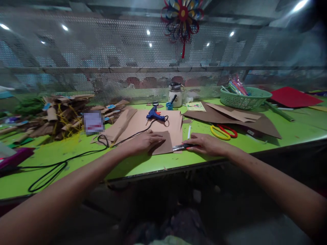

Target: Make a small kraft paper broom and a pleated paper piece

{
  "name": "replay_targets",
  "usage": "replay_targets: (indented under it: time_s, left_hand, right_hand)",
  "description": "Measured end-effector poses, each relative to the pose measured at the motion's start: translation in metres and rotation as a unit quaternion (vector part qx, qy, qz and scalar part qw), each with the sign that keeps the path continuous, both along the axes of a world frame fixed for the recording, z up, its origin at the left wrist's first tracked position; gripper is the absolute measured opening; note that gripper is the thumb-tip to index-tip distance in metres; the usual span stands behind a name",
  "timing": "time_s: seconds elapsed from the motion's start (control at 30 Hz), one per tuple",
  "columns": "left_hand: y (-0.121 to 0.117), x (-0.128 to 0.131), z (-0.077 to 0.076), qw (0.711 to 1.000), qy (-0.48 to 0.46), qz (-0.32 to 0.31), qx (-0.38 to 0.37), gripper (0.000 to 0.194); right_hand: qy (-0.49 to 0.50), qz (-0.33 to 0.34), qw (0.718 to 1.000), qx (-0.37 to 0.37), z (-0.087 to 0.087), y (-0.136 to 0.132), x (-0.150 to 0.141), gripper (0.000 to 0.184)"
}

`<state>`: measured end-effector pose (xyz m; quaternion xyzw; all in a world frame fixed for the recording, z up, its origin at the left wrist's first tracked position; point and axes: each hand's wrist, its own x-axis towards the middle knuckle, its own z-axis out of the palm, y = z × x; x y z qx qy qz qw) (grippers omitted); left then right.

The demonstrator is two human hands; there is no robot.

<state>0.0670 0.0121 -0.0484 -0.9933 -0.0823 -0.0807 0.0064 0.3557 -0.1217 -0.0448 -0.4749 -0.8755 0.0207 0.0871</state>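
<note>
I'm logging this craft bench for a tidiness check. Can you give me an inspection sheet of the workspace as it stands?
Surface: green table, scattered with paper scraps.
Job's things: brown card piece under the left hand; utility knife under the right hand.
Clutter: blue glue gun, yellow and red scissors, green basket, heap of brown paper rolls, red sheet, white jar.
Grips: left hand flat on the card; right hand closed over the knife.
Cables: black cord looping from the glue gun across the table.
Surroundings: perforated metal screen, paper pinwheel hanging above.
</note>
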Motion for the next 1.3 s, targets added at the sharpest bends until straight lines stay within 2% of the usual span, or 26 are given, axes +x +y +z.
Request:
replay_targets:
  time_s: [0.3,0.5,0.73,0.97,1.17,1.3]
  left_hand:
    - [0.006,0.000,-0.013,0.999,-0.037,0.036,-0.005,0.036]
    - [0.006,-0.001,-0.012,0.998,-0.052,0.032,-0.033,0.036]
    - [0.007,-0.002,-0.016,0.996,-0.070,0.031,-0.047,0.037]
    - [0.009,-0.005,-0.023,0.995,-0.078,0.032,-0.049,0.037]
    - [0.008,-0.005,-0.023,0.996,-0.078,0.023,-0.033,0.038]
    - [-0.003,-0.004,-0.018,0.996,-0.083,0.029,-0.004,0.041]
  right_hand:
    - [0.006,0.025,1.000,-0.016,0.001,-0.001,-0.011,0.039]
    - [0.011,0.004,1.000,-0.015,-0.002,-0.011,-0.010,0.041]
    - [0.033,-0.023,0.998,-0.049,0.001,-0.025,-0.007,0.040]
    - [0.019,-0.029,0.999,-0.037,0.004,-0.015,-0.020,0.040]
    - [0.036,-0.012,0.998,-0.047,0.005,-0.012,-0.027,0.041]
    - [0.071,-0.002,0.995,-0.064,0.006,-0.018,-0.022,0.040]
